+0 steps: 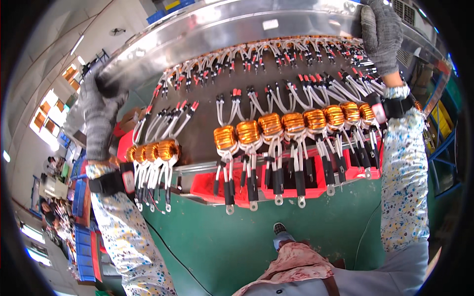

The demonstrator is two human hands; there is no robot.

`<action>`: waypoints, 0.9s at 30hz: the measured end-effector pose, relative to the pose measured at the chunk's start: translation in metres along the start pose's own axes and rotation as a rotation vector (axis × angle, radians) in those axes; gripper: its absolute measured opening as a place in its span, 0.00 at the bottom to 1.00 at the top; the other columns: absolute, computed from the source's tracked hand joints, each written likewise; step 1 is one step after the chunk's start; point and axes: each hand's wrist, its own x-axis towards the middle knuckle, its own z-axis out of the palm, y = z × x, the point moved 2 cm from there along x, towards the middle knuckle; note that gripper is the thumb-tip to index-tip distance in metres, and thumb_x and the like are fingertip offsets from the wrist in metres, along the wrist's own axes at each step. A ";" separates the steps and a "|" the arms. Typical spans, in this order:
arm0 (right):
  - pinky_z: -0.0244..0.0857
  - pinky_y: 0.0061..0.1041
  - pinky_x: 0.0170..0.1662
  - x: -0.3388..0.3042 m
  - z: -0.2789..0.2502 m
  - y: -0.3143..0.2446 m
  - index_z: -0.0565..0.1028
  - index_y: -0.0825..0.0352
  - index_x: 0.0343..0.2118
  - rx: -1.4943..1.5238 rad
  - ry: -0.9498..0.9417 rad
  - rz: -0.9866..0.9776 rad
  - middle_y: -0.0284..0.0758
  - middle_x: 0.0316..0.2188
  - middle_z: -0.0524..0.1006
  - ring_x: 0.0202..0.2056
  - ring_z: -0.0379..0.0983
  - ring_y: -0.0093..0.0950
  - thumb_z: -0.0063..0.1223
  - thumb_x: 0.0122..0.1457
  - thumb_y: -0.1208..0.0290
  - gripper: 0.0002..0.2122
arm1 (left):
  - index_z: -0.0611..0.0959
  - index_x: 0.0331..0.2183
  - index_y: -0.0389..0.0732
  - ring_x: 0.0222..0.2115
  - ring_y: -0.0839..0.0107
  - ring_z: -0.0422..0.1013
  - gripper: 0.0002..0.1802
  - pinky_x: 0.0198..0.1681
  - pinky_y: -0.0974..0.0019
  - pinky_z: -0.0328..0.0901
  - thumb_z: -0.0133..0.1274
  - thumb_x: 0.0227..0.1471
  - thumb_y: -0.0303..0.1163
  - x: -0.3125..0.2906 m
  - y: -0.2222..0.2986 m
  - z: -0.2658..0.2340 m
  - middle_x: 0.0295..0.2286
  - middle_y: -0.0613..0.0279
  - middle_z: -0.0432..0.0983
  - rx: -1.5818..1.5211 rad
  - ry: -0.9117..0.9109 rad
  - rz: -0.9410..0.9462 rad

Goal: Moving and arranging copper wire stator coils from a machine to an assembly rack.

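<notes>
A long shiny metal panel (266, 25) runs across the far side of the work table (205, 116). My left hand (100, 116), in a grey knit glove, grips its left end, with part of the fingers in shadow. At the right end my right hand (382, 39), gloved alike, closes over the panel's edge. Along the near table edge sits a row of copper-wound coils (270, 125) with white leads, black sleeves and ring terminals hanging over. A smaller group of coils (168, 149) lies near my left wrist.
Farther back, another row of coil leads (256, 54) with red and black tips lies below the panel. Red bins (207, 187) sit under the near edge. A dark cable (173, 251) crosses the green floor (202, 229). Blue bins (85, 251) and people are at the left.
</notes>
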 end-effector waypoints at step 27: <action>0.60 0.35 0.49 -0.146 0.108 -0.225 0.55 0.58 0.59 0.207 -1.742 -0.282 0.43 0.44 0.71 0.47 0.67 0.41 0.63 0.36 0.62 0.43 | 0.52 0.58 0.38 0.53 0.65 0.56 0.37 0.55 0.64 0.54 0.51 0.53 0.36 -0.236 -0.201 0.109 0.53 0.52 0.56 -0.512 -0.561 -0.579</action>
